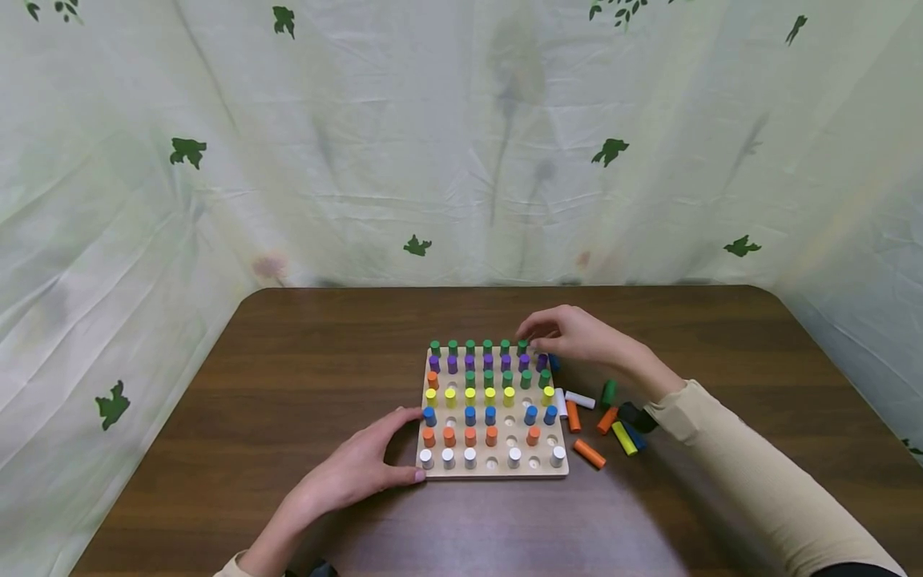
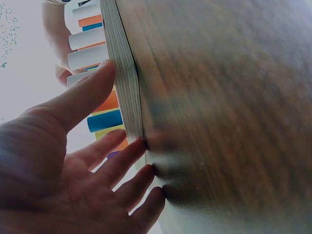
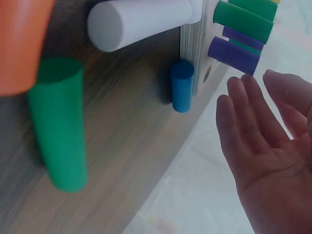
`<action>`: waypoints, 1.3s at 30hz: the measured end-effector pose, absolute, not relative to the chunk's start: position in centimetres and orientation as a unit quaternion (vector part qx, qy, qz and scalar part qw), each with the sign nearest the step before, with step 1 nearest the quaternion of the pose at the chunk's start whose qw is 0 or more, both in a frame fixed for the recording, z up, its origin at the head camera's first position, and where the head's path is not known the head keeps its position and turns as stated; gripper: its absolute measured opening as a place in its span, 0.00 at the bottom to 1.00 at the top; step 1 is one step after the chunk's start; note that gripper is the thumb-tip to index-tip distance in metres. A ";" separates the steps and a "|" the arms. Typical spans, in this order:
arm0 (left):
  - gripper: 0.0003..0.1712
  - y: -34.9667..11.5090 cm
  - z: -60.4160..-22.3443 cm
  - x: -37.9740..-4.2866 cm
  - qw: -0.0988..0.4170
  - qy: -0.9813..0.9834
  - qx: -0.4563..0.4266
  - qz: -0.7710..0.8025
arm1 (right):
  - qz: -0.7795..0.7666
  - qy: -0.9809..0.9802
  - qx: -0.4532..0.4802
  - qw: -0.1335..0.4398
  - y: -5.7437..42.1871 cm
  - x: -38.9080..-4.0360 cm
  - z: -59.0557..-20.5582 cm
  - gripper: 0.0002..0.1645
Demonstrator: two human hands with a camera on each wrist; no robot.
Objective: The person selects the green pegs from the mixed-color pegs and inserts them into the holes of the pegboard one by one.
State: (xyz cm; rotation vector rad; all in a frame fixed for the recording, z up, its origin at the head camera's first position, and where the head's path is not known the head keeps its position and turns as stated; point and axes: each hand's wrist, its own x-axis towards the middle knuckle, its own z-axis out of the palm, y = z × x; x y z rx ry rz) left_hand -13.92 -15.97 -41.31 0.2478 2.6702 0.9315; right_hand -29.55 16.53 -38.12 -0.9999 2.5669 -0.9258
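A light wooden pegboard [image 1: 479, 478] holds rows of green, purple, yellow, blue, orange and white pegs, with several bare holes among them. My left hand [image 1: 364, 458] rests against the board's left side, thumb at the near corner and fingers spread along the edge; the left wrist view shows the fingertips touching the tabletop. Over the far right corner hovers my right hand [image 1: 577, 332], fingers slightly bent beside the last green peg [image 1: 522, 347]. In the right wrist view no peg shows in its grasp, and a bare hole [image 3: 208, 74] lies near the fingertips.
Loose pegs lie right of the board: an orange peg [image 1: 590, 453], a yellow peg [image 1: 624, 439], a green peg [image 1: 609, 393] and a white peg [image 1: 580, 399] among them. A blue peg [image 3: 182, 87] lies by the board's far right side. A patterned cloth [image 1: 461, 160] hangs behind the table.
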 end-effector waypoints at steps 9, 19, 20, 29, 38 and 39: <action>0.45 -16.0 -41.2 -13.9 0.153 0.930 0.087 0.323 | -0.321 0.885 -0.321 0.097 18.5 -27.7 -37.5 0.14; 0.45 -16.0 -41.3 -13.9 0.157 0.929 0.084 0.323 | -0.325 0.882 -0.335 0.065 20.8 -25.9 -37.9 0.13; 0.45 -16.0 -41.3 -13.8 0.158 0.929 0.084 0.324 | -0.325 0.881 -0.338 0.067 21.1 -25.7 -38.0 0.14; 0.45 -16.0 -41.2 -13.8 0.156 0.929 0.087 0.325 | -0.303 0.886 -0.339 0.094 23.2 -24.7 -39.0 0.16; 0.44 -16.0 -41.1 -13.8 0.149 0.929 0.095 0.325 | -0.287 0.890 -0.336 0.115 25.2 -24.1 -39.6 0.15; 0.44 -16.0 -41.1 -13.8 0.148 0.929 0.095 0.326 | -0.283 0.891 -0.336 0.117 25.4 -24.0 -39.6 0.15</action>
